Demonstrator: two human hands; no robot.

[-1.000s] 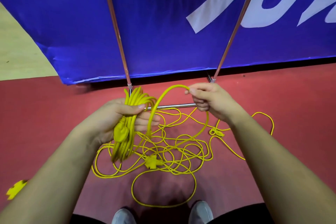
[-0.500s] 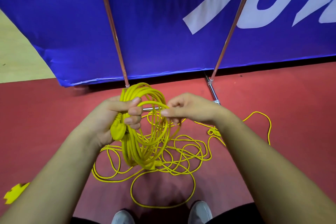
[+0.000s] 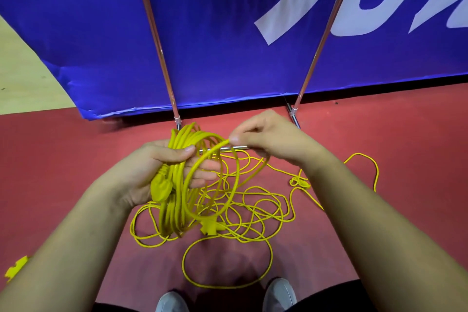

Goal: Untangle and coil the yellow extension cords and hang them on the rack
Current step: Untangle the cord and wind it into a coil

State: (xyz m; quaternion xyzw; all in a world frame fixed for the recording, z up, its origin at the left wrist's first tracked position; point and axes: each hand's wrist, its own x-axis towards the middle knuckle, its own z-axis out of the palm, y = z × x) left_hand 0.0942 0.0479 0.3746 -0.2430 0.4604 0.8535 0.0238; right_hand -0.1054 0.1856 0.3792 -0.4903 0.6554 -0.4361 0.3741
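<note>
My left hand (image 3: 162, 170) grips a bundle of coiled yellow extension cord (image 3: 177, 197), with a yellow plug (image 3: 161, 186) hanging by my palm. My right hand (image 3: 268, 137) pinches a fresh loop of the same cord (image 3: 215, 149) just right of the bundle. A tangle of thinner yellow cord (image 3: 253, 213) lies on the red floor below, with a plug (image 3: 209, 227) in its middle and a small knot (image 3: 300, 182) at its right. The rack's two metal poles (image 3: 157, 40) and low crossbar (image 3: 238, 147) stand behind my hands.
A blue banner (image 3: 228, 33) hangs right behind the rack. Red floor (image 3: 405, 134) spreads all round, pale floor at the far left. A yellow piece (image 3: 16, 267) lies at the lower left edge. My two grey shoes (image 3: 278, 294) stand below the tangle.
My right hand swung a wide loop in from the right to the bundle, then drew back slightly. The coil in my left hand has gained a loop.
</note>
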